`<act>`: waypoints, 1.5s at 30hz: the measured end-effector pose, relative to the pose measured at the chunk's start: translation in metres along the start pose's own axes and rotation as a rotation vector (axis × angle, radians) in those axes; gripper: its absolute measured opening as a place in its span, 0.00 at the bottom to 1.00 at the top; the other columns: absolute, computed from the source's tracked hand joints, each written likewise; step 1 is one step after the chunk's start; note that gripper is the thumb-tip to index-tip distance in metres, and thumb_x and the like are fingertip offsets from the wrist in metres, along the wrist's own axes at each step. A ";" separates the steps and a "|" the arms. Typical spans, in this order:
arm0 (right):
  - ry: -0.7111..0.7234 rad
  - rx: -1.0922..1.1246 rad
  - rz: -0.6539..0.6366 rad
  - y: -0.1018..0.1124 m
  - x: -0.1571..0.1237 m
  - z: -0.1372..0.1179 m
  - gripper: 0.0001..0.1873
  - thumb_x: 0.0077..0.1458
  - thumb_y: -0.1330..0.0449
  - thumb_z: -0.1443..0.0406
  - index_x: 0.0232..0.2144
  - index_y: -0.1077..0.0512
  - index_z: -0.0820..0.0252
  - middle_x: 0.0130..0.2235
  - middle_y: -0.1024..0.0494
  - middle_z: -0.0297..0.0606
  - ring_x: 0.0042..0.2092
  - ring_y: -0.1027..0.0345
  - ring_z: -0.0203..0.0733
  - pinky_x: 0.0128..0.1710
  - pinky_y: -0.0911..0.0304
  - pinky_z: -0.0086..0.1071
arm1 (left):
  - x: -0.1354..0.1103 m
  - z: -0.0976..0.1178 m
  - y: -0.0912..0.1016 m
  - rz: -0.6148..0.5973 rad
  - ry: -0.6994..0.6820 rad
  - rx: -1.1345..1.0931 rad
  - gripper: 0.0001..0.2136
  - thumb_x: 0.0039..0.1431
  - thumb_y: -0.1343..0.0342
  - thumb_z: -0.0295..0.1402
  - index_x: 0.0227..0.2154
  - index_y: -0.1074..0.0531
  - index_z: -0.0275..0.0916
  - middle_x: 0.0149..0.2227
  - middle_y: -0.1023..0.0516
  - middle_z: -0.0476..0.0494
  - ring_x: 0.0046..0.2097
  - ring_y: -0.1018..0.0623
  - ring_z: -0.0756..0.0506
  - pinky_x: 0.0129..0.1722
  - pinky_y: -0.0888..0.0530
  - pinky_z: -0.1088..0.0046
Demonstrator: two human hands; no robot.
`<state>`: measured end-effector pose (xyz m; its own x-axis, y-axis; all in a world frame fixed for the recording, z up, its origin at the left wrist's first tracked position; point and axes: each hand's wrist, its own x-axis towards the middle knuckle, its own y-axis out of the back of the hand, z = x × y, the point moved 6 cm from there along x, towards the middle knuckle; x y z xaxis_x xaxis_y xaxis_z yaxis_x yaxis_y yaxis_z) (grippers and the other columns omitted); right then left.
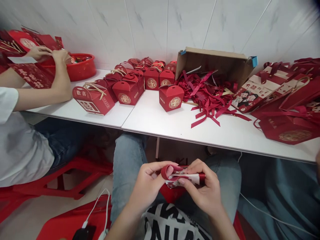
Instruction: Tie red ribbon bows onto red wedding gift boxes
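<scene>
Red-and-white printed carton point(195, 178) sits between the two hands, over the lap, below the near edge of the bench point(150, 118). Long axis roughly crosswise, left to right; whether flat or formed, can't tell. Right hand point(209, 186) is nearer its bulk: grasps the carton, thumb on near side, fingers on far side. Left hand point(147, 181) pinches a dark red ribbon point(164, 173), looped at the carton's left end; so carton lies just right of left hand. Whether ribbon is threaded or only laid there, can't tell.

Ahead of the hands, on bench: one red box point(171, 98); ahead and right, loose ribbon pile point(207, 96) before a cardboard box point(215, 61). Farther right, ribboned gift boxes point(250, 95). Ahead-left, boxes with cord handles point(93, 101). Far left, a co-worker's hands point(60, 56) beside a red basin point(85, 70).
</scene>
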<state>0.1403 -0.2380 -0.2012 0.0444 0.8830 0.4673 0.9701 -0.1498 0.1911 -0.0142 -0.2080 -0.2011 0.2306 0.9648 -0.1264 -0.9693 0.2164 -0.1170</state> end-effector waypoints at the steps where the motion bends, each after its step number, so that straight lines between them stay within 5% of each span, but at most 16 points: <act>1: -0.004 0.003 0.001 0.000 0.000 0.001 0.10 0.49 0.35 0.70 0.30 0.34 0.57 0.30 0.28 0.34 0.31 0.33 0.38 0.29 0.37 0.32 | 0.000 -0.002 0.001 0.018 0.001 -0.004 0.09 0.53 0.39 0.38 0.30 0.19 0.37 0.31 0.17 0.41 0.36 0.19 0.42 0.37 0.22 0.71; 9: -0.019 0.023 -0.011 -0.001 0.002 0.007 0.11 0.48 0.35 0.71 0.31 0.34 0.57 0.30 0.29 0.34 0.31 0.33 0.37 0.30 0.37 0.31 | 0.004 -0.012 0.007 0.046 0.008 -0.018 0.10 0.52 0.38 0.39 0.30 0.19 0.38 0.30 0.18 0.43 0.34 0.20 0.45 0.35 0.25 0.75; 15: -0.053 0.039 -0.022 -0.004 0.003 0.012 0.11 0.49 0.35 0.71 0.31 0.34 0.57 0.30 0.29 0.33 0.31 0.34 0.37 0.30 0.38 0.31 | 0.007 -0.015 0.000 -0.083 0.046 -0.013 0.10 0.57 0.42 0.38 0.31 0.20 0.37 0.34 0.20 0.43 0.38 0.22 0.46 0.39 0.27 0.75; 26: 0.070 0.143 0.030 -0.004 0.006 0.005 0.13 0.47 0.36 0.74 0.32 0.35 0.56 0.32 0.25 0.34 0.34 0.31 0.40 0.36 0.36 0.38 | 0.003 0.011 -0.007 -0.327 -0.385 0.065 0.08 0.55 0.43 0.25 0.37 0.23 0.39 0.37 0.23 0.39 0.41 0.24 0.43 0.45 0.28 0.64; 37: 0.056 0.145 0.013 -0.019 0.010 0.005 0.13 0.49 0.36 0.74 0.28 0.37 0.56 0.30 0.25 0.33 0.31 0.33 0.38 0.33 0.36 0.35 | 0.007 0.009 0.008 -0.180 -0.523 0.232 0.10 0.51 0.39 0.20 0.34 0.22 0.42 0.37 0.23 0.42 0.39 0.23 0.47 0.40 0.25 0.70; 45: 0.042 0.125 -0.007 -0.032 0.015 0.002 0.11 0.51 0.37 0.70 0.26 0.37 0.56 0.29 0.25 0.32 0.29 0.33 0.37 0.31 0.37 0.33 | 0.006 0.016 0.017 -0.218 -0.657 0.206 0.17 0.51 0.40 0.18 0.39 0.23 0.46 0.37 0.21 0.44 0.42 0.21 0.44 0.43 0.24 0.66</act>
<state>0.1106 -0.2189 -0.2022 0.0296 0.8638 0.5029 0.9927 -0.0844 0.0865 -0.0308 -0.1962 -0.1886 0.3840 0.7733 0.5045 -0.9186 0.3753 0.1239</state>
